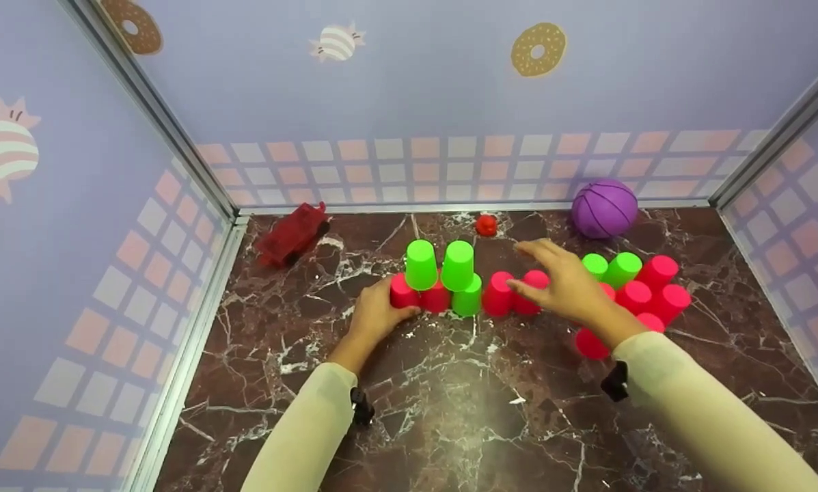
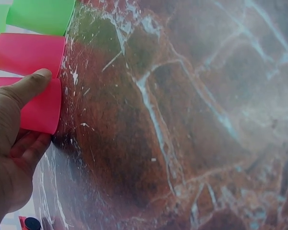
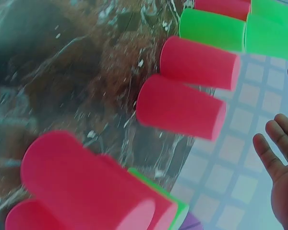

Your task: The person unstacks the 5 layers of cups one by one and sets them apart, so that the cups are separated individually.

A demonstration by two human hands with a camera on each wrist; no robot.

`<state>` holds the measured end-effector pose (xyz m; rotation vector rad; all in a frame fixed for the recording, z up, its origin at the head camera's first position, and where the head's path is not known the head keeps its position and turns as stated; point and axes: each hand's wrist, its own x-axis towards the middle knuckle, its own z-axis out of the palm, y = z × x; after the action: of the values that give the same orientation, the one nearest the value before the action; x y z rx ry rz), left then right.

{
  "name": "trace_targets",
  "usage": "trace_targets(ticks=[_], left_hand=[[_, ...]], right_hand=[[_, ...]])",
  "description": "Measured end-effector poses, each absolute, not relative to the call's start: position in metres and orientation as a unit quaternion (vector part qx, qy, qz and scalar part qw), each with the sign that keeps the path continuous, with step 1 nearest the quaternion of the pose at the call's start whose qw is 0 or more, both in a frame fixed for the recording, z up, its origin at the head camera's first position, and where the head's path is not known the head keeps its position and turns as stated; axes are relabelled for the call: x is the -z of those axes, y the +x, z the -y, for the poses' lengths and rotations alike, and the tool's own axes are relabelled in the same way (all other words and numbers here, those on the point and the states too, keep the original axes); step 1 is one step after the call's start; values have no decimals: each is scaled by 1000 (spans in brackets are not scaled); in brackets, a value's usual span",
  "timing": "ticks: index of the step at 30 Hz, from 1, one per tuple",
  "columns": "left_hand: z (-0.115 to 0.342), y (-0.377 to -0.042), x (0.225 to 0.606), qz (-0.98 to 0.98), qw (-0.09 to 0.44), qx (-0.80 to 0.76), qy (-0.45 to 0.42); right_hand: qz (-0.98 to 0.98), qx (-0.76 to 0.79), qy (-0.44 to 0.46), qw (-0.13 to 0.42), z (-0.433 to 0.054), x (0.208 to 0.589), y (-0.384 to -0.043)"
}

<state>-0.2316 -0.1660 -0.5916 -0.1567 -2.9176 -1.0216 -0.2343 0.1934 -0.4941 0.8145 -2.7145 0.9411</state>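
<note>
My left hand [image 1: 374, 311] grips the leftmost red cup [image 1: 402, 294] of an upside-down row. In the left wrist view its thumb lies along that cup's near side, with the fingers around the far side. Beside it stand another red cup [image 1: 438, 301] and a green cup [image 1: 468, 302]. Two green cups, one left [image 1: 421, 263] and one right [image 1: 458, 266], sit on top of these three. Further right in the row are two red cups [image 1: 498, 294]. My right hand [image 1: 569, 283] hovers by them with fingers spread and nothing held, as the right wrist view also shows.
A loose group of red cups [image 1: 672, 304] and green cups [image 1: 622, 268] stands right, partly behind my right forearm. Along the back wall lie a dark red toy [image 1: 292, 236], a small red object [image 1: 486, 225] and a purple ball [image 1: 605, 209]. Patterned walls enclose the marbled surface [image 1: 443, 417].
</note>
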Motion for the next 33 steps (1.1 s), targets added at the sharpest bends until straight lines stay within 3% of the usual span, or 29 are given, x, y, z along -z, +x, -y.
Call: trace_targets(ticks=[4, 11, 25, 33], left_hand=[[165, -230, 593, 940, 18, 338, -43], [166, -227, 591, 924, 12, 381, -36], [162, -228, 585, 900, 81, 421, -74], [162, -230, 586, 900, 82, 424, -58]], right_hand=[[913, -303, 266, 58, -174, 496, -239], [909, -298, 282, 70, -146, 495, -247], [891, -367, 263, 49, -125, 498, -250], [881, -381, 273, 61, -118, 501, -252]])
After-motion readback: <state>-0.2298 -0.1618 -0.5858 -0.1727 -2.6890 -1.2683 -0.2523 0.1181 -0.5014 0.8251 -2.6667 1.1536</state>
